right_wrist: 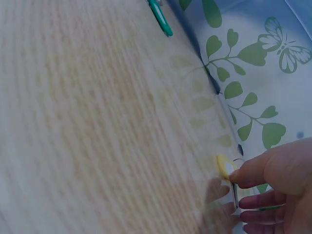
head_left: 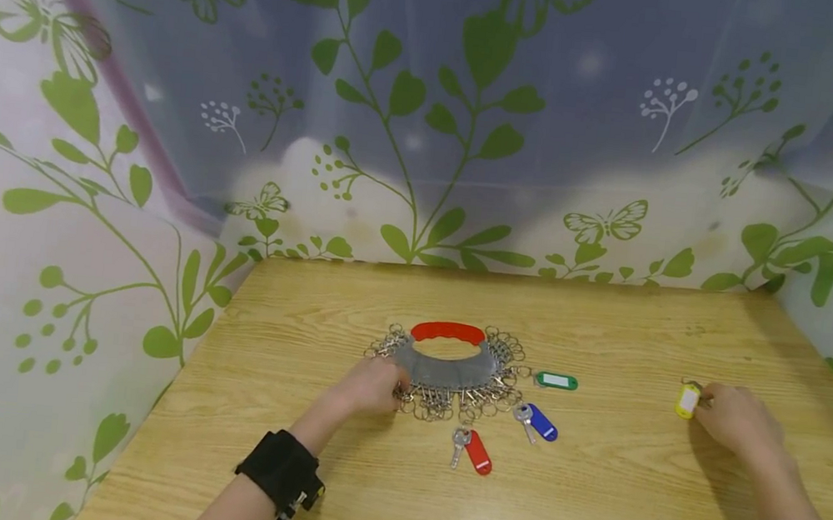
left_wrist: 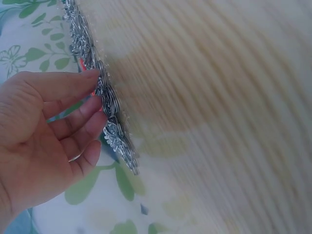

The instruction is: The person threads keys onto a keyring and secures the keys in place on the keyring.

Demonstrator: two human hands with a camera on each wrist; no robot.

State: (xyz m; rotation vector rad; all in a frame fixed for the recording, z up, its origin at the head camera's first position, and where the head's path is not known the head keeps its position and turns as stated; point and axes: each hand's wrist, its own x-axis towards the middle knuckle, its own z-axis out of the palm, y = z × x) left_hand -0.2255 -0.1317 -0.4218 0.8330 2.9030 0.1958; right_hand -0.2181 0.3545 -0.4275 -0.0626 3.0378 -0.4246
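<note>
A grey key holder plate [head_left: 451, 372] with a red handle [head_left: 447, 331] lies on the table, fringed with metal clips and rings. At its left end my left hand [head_left: 373, 385] grips the plate's edge; in the left wrist view the thumb and fingertips meet the metal rings [left_wrist: 113, 105]. Far to the right, my right hand [head_left: 740, 418] pinches a yellow key tag [head_left: 687, 400]. In the right wrist view a key [right_wrist: 235, 196] hangs by the tag [right_wrist: 225, 167], partly hidden by the fingers.
Right of the plate lies a green key tag [head_left: 557, 381]. A blue tag [head_left: 542, 422] with a key [head_left: 525, 422] and a red tag [head_left: 478, 453] with a key [head_left: 457, 446] lie nearer. Leaf-patterned cloth [head_left: 421, 210] walls the table's back and sides.
</note>
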